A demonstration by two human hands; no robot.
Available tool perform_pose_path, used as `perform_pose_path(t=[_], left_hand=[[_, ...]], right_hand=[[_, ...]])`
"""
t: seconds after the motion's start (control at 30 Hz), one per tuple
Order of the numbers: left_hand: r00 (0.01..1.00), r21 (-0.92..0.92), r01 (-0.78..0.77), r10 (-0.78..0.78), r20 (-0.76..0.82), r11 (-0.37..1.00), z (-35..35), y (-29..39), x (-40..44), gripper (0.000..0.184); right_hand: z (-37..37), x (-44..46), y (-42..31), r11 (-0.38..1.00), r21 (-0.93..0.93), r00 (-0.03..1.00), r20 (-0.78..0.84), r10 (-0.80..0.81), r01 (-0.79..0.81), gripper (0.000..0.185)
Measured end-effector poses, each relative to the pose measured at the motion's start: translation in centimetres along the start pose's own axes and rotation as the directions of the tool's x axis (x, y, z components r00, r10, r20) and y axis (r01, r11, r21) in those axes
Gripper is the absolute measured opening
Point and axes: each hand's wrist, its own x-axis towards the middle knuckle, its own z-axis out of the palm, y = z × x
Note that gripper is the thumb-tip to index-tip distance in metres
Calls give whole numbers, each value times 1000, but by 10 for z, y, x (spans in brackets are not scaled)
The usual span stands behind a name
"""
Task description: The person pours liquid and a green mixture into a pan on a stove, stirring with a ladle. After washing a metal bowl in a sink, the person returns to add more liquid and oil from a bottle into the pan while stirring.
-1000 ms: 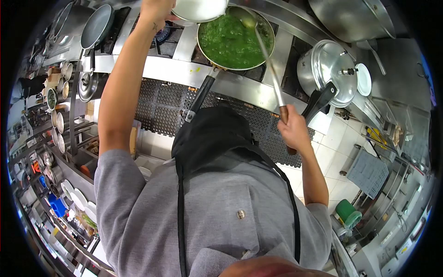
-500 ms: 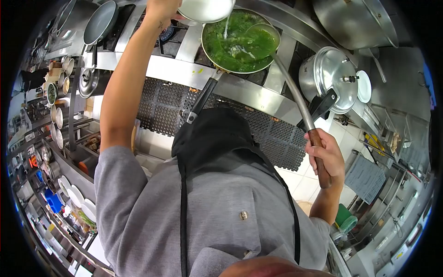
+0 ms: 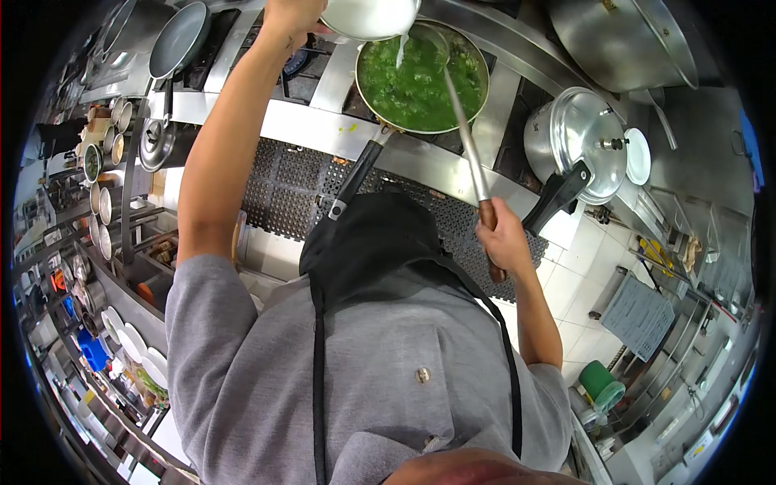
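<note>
My left hand [image 3: 297, 14] grips a white bowl [image 3: 364, 32] at the top edge of the view, partly cut off. The bowl is tilted, and white liquid runs from its rim into a frying pan [image 3: 364, 103] of bright green soup [image 3: 412, 85] with leafy bits. My right hand [image 3: 508, 238] is wrapped round the wooden handle of a long metal ladle [image 3: 467, 137]. The ladle's head lies in the soup near the pan's far side. The pan's black handle [image 3: 356, 179] points towards my apron, with no hand on it.
A lidded pressure cooker [image 3: 566, 145] stands right of the pan, below a large steel pot [image 3: 618, 40]. A grey frying pan [image 3: 179, 40] sits at the back left, above a lidded pot [image 3: 158, 144]. A black rubber mat [image 3: 279, 190] covers part of the floor.
My right hand has moved left and up, sweeping the ladle's head from the pan's right side to its far middle. White liquid still pours from the bowl, which has shifted slightly right.
</note>
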Motion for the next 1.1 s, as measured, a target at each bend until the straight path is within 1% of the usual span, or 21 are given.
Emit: perform_pose_path(t=[0.03,0.07,0.1,0.13,0.2,0.27,0.33,0.4,0.57,0.6,0.67,0.73,0.77,0.8,0.83,0.9,0.93,0.97,1.0,1.03,1.1], left_hand=[[1000,0,-2,2,-6,1000,0,3,-1,3],[1000,22,28,-28,-13,999,1,6,-1,3],[998,45,59,-58,-20,997,2,9,-3,5],[998,46,60,-59,-21,997,2,9,-3,5],[993,-29,111,-112,-27,993,1,9,-3,10],[988,32,152,-152,5,988,-11,2,-2,15],[980,88,190,-194,37,978,-27,-14,6,21],[975,-80,186,-175,135,979,-38,-42,19,8],[958,-156,232,-197,209,960,-60,-42,-2,14],[962,-166,221,-188,197,961,-66,-42,-7,17],[966,-190,217,-183,184,957,-84,-43,-16,19],[972,-208,207,-176,157,956,-108,-37,-23,20],[961,-201,237,-198,195,950,-122,-28,-25,20],[949,-192,263,-217,229,946,-138,-20,-25,19],[930,-173,324,-281,236,930,-156,-14,-22,19],[950,-264,283,-231,211,922,-196,-19,-18,17],[954,-304,264,-202,221,915,-215,-13,-14,16],[962,-298,262,-225,154,918,-236,-1,-20,12],[968,-217,241,-219,119,946,-254,21,-26,11],[978,-188,206,-196,71,960,-276,35,-28,13],[976,-175,215,-206,72,961,-331,32,-7,20]], right_hand=[[0,-2,-6,916,368,979,178,99,-159,29],[-2,-6,-13,680,643,919,374,121,-352,28],[-10,-9,-25,556,712,891,437,127,-429,27],[-20,-11,-28,555,712,890,438,127,-429,27],[-43,-16,-25,158,850,859,511,-25,-502,29],[-62,-24,-33,187,874,886,463,-37,-449,32],[-85,-35,-41,339,830,889,455,47,-442,34],[-105,-44,-57,436,787,895,431,116,-436,37],[-116,-50,-67,683,572,889,344,303,-454,34],[-110,-49,-65,686,568,888,347,301,-455,34],[-95,-44,-65,855,385,936,203,288,-347,31],[-76,-38,-58,882,326,938,185,294,-341,29],[-64,-33,-58,963,145,973,50,223,-228,28],[-51,-27,-58,992,-51,991,-72,113,-117,27],[-37,-23,-57,992,-52,990,-92,107,-112,27],[-2,-14,-46,988,-133,992,-101,70,-83,20],[15,-12,-56,983,-64,984,-68,167,-171,17],[37,-13,-56,995,-13,989,-106,99,-101,18],[57,-15,-42,984,162,995,-49,86,-77,19],[64,-17,-82,772,555,949,119,293,-308,24],[81,-23,-129,427,811,887,225,403,-400,28]])
